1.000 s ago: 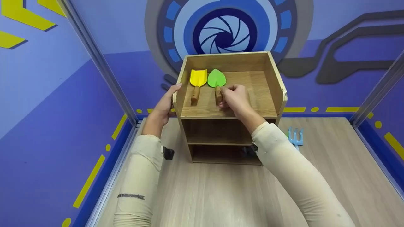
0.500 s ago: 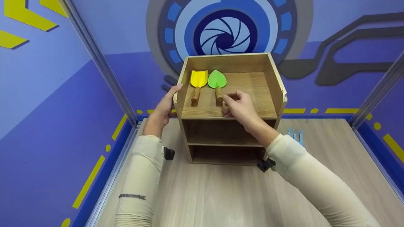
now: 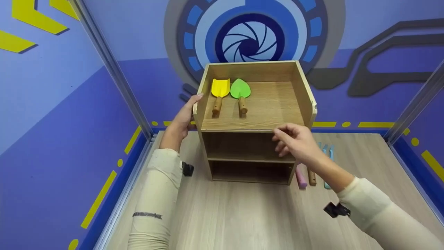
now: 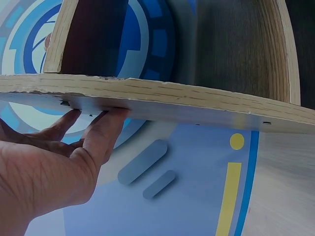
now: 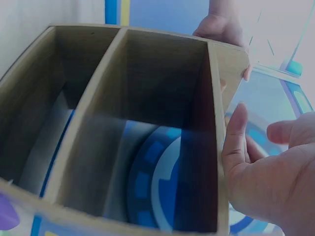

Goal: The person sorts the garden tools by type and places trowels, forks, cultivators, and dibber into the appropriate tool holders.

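A small wooden shelf (image 3: pixel 256 130) stands upright on the floor. On its top lie a yellow toy shovel (image 3: pixel 220 88) and a green toy trowel (image 3: pixel 240 89), side by side, wooden handles toward me. My left hand (image 3: pixel 182 118) grips the shelf's left side panel, thumb over the edge; in the left wrist view, fingers (image 4: pixel 106 129) of that hand touch the panel's outer face. My right hand (image 3: pixel 295 142) holds nothing. It hovers before the shelf's right front, fingers loosely bent; the right wrist view shows this hand (image 5: pixel 268 172) beside the top board.
Right of the shelf, a blue toy fork (image 3: pixel 327 156), a pink handle (image 3: pixel 301 177) and a wooden handle (image 3: pixel 312 176) lie on the floor, partly hidden by my right arm. Blue printed walls (image 3: pixel 138 86) enclose the sides and back.
My right hand has left the green trowel's handle and moved right and toward me. The trowel stays on the shelf top. My left hand keeps its place on the side panel.
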A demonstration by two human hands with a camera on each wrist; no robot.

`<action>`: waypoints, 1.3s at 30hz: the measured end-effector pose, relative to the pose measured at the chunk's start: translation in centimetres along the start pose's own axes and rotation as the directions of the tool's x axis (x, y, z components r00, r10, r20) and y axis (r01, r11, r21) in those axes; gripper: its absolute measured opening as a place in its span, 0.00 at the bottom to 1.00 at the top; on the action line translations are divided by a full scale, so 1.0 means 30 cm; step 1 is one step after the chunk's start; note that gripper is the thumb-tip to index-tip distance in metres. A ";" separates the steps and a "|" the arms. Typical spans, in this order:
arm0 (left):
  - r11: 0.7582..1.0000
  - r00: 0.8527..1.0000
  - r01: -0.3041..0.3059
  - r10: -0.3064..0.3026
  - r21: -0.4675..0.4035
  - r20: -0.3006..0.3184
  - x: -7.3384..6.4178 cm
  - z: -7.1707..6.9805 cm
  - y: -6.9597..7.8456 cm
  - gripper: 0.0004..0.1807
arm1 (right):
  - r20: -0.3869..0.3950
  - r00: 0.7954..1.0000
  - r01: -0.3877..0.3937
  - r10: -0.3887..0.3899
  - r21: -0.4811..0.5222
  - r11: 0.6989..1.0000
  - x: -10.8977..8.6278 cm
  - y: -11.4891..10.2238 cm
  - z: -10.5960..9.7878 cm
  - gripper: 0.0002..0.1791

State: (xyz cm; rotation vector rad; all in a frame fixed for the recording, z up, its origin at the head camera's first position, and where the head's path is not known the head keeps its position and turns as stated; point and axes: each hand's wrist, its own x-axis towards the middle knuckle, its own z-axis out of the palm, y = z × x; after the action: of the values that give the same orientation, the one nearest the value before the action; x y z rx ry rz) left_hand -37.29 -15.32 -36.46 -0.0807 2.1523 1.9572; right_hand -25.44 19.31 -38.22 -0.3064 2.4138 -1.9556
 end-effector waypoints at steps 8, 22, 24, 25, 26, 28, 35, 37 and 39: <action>1.000 1.000 0.002 -0.002 0.001 -0.006 0.003 0.000 -0.001 0.49 | 0.054 0.998 -0.011 0.015 -0.068 0.998 -0.083 0.099 -0.108 0.19; 1.000 1.000 -0.001 0.001 -0.009 -0.005 0.002 0.000 -0.003 0.48 | -0.012 0.986 -0.167 0.167 -0.038 0.985 -0.152 0.277 -0.310 0.21; 1.000 1.000 -0.001 0.001 -0.010 -0.002 0.003 -0.003 -0.003 0.48 | -0.021 0.978 -0.210 0.210 -0.019 0.978 -0.154 0.303 -0.335 0.21; 1.000 1.000 0.001 -0.001 -0.008 -0.004 0.001 -0.004 -0.003 0.48 | -0.024 0.973 -0.229 0.229 -0.014 0.973 -0.155 0.316 -0.346 0.22; 1.000 1.000 0.001 -0.001 -0.008 -0.004 0.001 -0.005 -0.004 0.47 | -0.031 0.969 -0.245 0.245 -0.011 0.969 -0.157 0.330 -0.356 0.22; 1.000 1.000 0.000 0.000 -0.014 0.001 0.000 -0.006 -0.005 0.47 | -0.046 0.960 -0.275 0.274 -0.009 0.961 -0.159 0.360 -0.374 0.24; 1.000 1.000 0.001 0.000 -0.009 0.008 0.001 -0.004 -0.004 0.48 | -0.072 0.930 -0.362 0.360 -0.013 0.932 -0.173 0.488 -0.432 0.28; 1.000 1.000 -0.006 0.006 -0.019 0.014 0.002 -0.005 -0.004 0.47 | -0.086 0.922 -0.380 0.377 -0.025 0.925 -0.180 0.529 -0.444 0.30; 1.000 1.000 -0.012 0.012 -0.027 0.016 0.002 -0.006 -0.005 0.46 | -0.106 0.912 -0.401 0.396 -0.036 0.915 -0.188 0.569 -0.454 0.33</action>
State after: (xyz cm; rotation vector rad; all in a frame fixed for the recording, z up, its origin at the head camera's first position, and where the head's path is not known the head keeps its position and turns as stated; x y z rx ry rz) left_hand -37.34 -15.51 -36.59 -0.0569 2.1221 1.9864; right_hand -24.16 36.74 -52.47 0.2717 2.3512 -1.7556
